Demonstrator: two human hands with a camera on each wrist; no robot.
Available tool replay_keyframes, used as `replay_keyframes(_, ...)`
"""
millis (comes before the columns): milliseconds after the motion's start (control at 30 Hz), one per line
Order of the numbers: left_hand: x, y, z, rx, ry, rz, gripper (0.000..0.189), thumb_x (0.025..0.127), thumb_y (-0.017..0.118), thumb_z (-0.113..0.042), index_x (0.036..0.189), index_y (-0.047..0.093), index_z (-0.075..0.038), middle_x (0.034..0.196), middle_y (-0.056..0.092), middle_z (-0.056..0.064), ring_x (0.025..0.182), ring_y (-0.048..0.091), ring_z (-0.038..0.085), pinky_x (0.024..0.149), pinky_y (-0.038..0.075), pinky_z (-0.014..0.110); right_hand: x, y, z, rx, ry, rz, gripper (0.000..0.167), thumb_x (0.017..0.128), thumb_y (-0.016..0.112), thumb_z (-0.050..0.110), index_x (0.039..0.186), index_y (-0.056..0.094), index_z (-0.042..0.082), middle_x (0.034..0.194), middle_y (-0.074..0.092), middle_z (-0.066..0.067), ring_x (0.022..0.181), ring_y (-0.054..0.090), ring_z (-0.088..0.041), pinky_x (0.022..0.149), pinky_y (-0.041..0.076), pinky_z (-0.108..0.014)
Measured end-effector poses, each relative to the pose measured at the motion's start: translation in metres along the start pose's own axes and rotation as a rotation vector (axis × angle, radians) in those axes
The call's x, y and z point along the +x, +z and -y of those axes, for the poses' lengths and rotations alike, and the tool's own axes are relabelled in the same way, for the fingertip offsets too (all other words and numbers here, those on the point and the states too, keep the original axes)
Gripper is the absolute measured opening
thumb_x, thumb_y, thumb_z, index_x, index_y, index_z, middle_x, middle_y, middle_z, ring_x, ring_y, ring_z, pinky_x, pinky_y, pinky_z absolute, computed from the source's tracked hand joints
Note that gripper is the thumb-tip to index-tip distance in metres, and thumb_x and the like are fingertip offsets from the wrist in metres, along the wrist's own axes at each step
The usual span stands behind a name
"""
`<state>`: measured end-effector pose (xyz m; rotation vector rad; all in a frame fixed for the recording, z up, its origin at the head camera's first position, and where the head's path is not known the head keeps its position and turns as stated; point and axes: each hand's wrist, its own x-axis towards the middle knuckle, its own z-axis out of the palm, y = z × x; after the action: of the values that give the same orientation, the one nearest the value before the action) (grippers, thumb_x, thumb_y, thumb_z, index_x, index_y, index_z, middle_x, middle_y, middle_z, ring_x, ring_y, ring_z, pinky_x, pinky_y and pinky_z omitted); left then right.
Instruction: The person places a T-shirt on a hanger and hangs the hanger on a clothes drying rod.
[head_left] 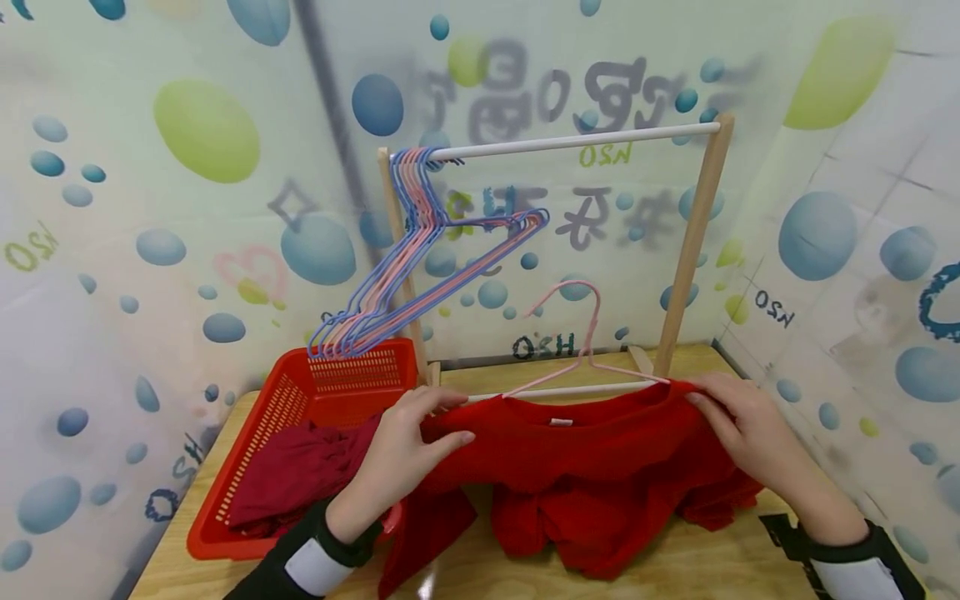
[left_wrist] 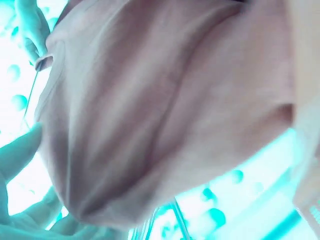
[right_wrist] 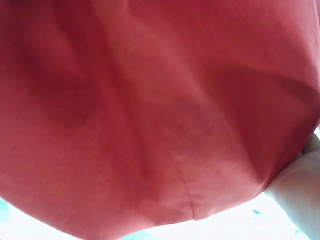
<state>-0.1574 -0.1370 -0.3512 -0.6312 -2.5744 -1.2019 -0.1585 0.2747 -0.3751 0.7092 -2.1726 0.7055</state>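
Observation:
A red shirt point(head_left: 570, 450) with a small white neck label hangs between the two hands, its lower part bunched over the table. A pink hanger point(head_left: 588, 358) sits in its neck opening, hook upward and arms running under the shoulders. My left hand point(head_left: 401, 454) holds the shoulder on the left, thumb in front of the cloth. At the other shoulder my right hand point(head_left: 742, 421) pinches the fabric beside the hanger's end. Cloth fills most of both wrist views; in the left one the thumb point(left_wrist: 22, 147) shows at the fabric's edge.
A wooden rack with a white rail point(head_left: 570, 143) stands behind the shirt. Several blue and pink hangers point(head_left: 420, 242) hang at its left end. Below them, a red basket point(head_left: 251, 454) holds dark red clothing point(head_left: 300, 467) on the wooden table point(head_left: 720, 562).

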Motion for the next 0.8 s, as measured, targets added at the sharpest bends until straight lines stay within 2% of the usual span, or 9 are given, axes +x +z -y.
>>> replay_keyframes(100,-0.005,-0.005,0.004,0.025,-0.031,0.011,0.036,0.086,0.083,-0.004,0.119,0.074,-0.015,0.109,0.074,0.001,0.101,0.068,0.016,0.089,0.058,0.034,-0.002,-0.004,-0.003,0.0,0.021,-0.009,0.013,0.092,0.07,-0.007,0.103,0.073,-0.001,0.094,0.069,-0.007,0.098,0.051,0.013,0.094,0.037,-0.002)
replay_keyframes(233,-0.008,-0.01,0.006,0.02,-0.045,0.002,0.04,0.086,0.076,0.011,0.118,0.074,-0.014,0.111,0.074,0.003,0.099,0.068,0.018,0.087,0.059,0.034,-0.005,-0.009,-0.009,-0.02,0.048,-0.014,0.018,0.089,0.071,-0.01,0.104,0.073,-0.001,0.096,0.069,-0.004,0.1,0.049,0.018,0.093,0.036,-0.001)
replay_keyframes(400,-0.007,-0.013,0.006,0.009,-0.046,-0.019,0.037,0.086,0.075,0.012,0.115,0.074,-0.011,0.111,0.074,0.004,0.093,0.066,0.016,0.081,0.058,0.027,-0.008,-0.013,-0.015,-0.046,0.074,-0.025,0.016,0.09,0.071,-0.009,0.103,0.073,-0.001,0.095,0.069,-0.002,0.101,0.047,0.023,0.093,0.036,0.001)
replay_keyframes(500,-0.007,-0.014,0.007,0.015,-0.049,-0.033,0.036,0.085,0.077,0.01,0.114,0.074,-0.01,0.109,0.074,0.005,0.091,0.066,0.017,0.08,0.058,0.026,-0.01,-0.016,-0.018,-0.041,0.088,-0.044,0.013,0.091,0.07,-0.008,0.103,0.073,-0.002,0.1,0.066,0.014,0.101,0.046,0.024,0.092,0.035,0.001)
replay_keyframes(633,-0.009,-0.014,0.006,0.009,-0.057,-0.053,0.035,0.083,0.079,0.01,0.113,0.075,-0.009,0.104,0.074,0.005,0.087,0.066,0.016,0.077,0.057,0.022,-0.012,-0.022,-0.02,-0.014,0.108,-0.073,0.011,0.094,0.067,-0.007,0.104,0.072,-0.004,0.113,0.052,0.038,0.104,0.046,0.027,0.093,0.033,0.003)
replay_keyframes(800,-0.011,-0.011,0.005,0.014,-0.06,-0.076,0.035,0.083,0.08,0.011,0.112,0.074,-0.008,0.1,0.072,0.005,0.085,0.067,0.016,0.075,0.058,0.022,-0.015,-0.026,-0.021,-0.029,0.124,-0.084,0.011,0.094,0.068,-0.006,0.105,0.073,-0.004,0.117,0.047,0.044,0.107,0.044,0.03,0.096,0.03,0.005)
